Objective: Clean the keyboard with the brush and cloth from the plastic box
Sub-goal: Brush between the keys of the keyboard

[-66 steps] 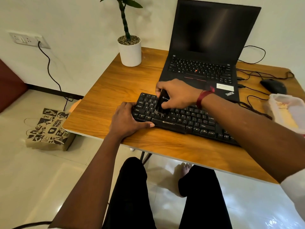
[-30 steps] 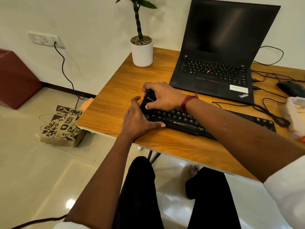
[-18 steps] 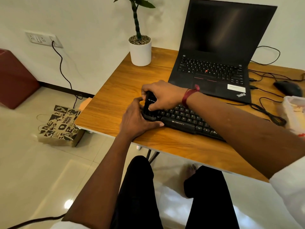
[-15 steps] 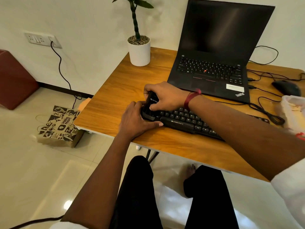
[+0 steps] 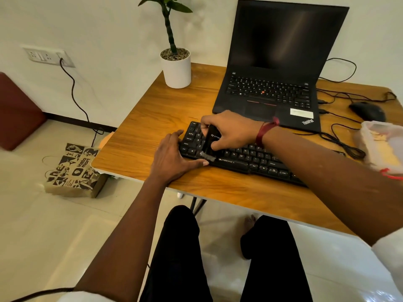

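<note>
Keyboard (image 5: pixel 231 161): black, laid flat on the table (image 5: pixel 152 118) near its front edge.
Brush (image 5: pixel 212 140): black, tilted over the keyboard's left keys; the bristle end is blurred.
Right hand (image 5: pixel 231 131): fingers and thumb are curled round the brush.
Left hand (image 5: pixel 172 158): laid flat against the keyboard's left end, fingers relaxed, nothing held.
Plastic box (image 5: pixel 381 144): right of the keyboard.
Laptop (image 5: pixel 272 99): behind the keyboard, lid raised, screen dark.
Mouse (image 5: pixel 367 111): behind the keyboard, to the right.
Potted plant (image 5: pixel 176 68): behind the keyboard, to the left.
</note>
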